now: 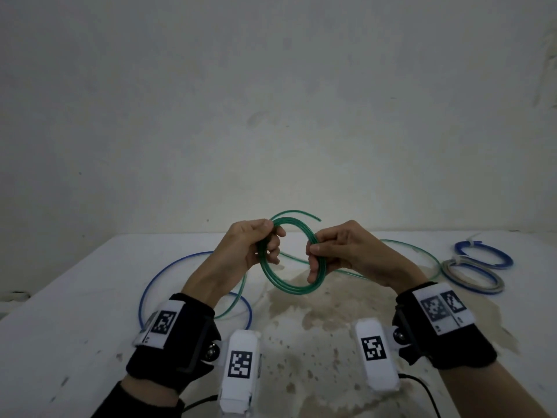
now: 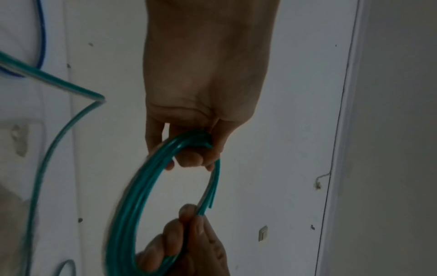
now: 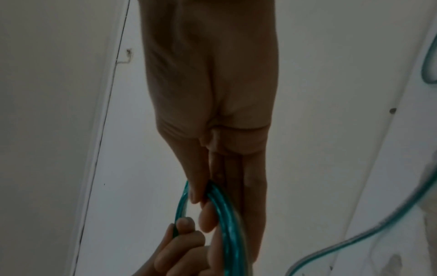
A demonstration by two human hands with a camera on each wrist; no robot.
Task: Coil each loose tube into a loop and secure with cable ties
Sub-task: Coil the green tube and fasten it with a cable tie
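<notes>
A green tube (image 1: 289, 287) is wound into a loop of several turns and held up above the table between both hands. My left hand (image 1: 265, 242) grips the loop's left side, with fingers curled round the strands (image 2: 165, 155). My right hand (image 1: 319, 254) pinches the right side of the loop (image 3: 224, 220). A free end (image 1: 313, 217) sticks out at the top. The rest of the green tube (image 1: 422, 251) trails loose over the table to the right and behind my left arm. A loose blue tube (image 1: 156, 276) lies in a wide curve on the left.
Two coils lie at the right of the white table (image 1: 75, 312): a blue coil (image 1: 485, 254) with a white tie and a grey-and-blue coil (image 1: 473, 276). A brownish stain (image 1: 301, 312) spreads over the table's middle. A pale wall stands behind.
</notes>
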